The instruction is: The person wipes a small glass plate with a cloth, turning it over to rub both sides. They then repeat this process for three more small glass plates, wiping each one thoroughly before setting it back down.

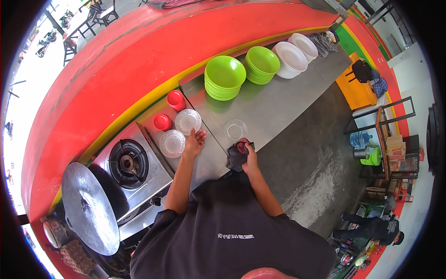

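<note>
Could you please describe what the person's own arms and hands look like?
The left hand and right hand are bare, without gloves. Both forearms are uncovered below the short sleeves of a dark shirt with pale lettering.

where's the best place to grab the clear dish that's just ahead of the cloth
I'd pinch the left rim of the clear dish, coming from the person's left. It is round and seems to sit low and flat on the steel counter, with its left edge bare, while the cloth in the right hand crowds its near edge.
</note>
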A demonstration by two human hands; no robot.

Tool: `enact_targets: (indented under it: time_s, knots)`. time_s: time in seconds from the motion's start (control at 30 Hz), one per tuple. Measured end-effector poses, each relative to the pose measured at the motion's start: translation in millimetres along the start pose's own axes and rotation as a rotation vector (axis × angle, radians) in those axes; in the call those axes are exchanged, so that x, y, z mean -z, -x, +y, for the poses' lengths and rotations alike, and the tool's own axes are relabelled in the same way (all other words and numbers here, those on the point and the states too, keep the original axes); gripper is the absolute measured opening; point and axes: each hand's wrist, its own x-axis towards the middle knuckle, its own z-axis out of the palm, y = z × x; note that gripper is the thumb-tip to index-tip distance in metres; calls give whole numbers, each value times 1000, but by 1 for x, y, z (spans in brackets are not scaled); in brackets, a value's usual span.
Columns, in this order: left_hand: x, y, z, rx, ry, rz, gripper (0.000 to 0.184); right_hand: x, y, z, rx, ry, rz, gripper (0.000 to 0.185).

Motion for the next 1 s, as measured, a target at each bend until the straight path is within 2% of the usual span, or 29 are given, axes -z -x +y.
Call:
enact_targets:
  time_s: [0.37,0.47,0.57,0.67,0.77,1.0]
  knots:
    - [-4,-4,-4,83,310,-286,39,0,2,1,17,-10,-20,28]
    - [-5,-6,-5,39,288,-243,32,-2,5,-1,9,-16,-35,28]
    - [-7,-8,-2,48,323,-225,34,0,6,0,0,3,-24,27]
    - [-18,-5,4,85,397,-120,38,4,3,4,12,44,-9,25]
    - [-11,-16,6,169,576,-179,37,4,4,4,19,46,-27,24]
    - [-24,-17,9,80,657,-40,31,-2,12,1,18,21,-18,23]
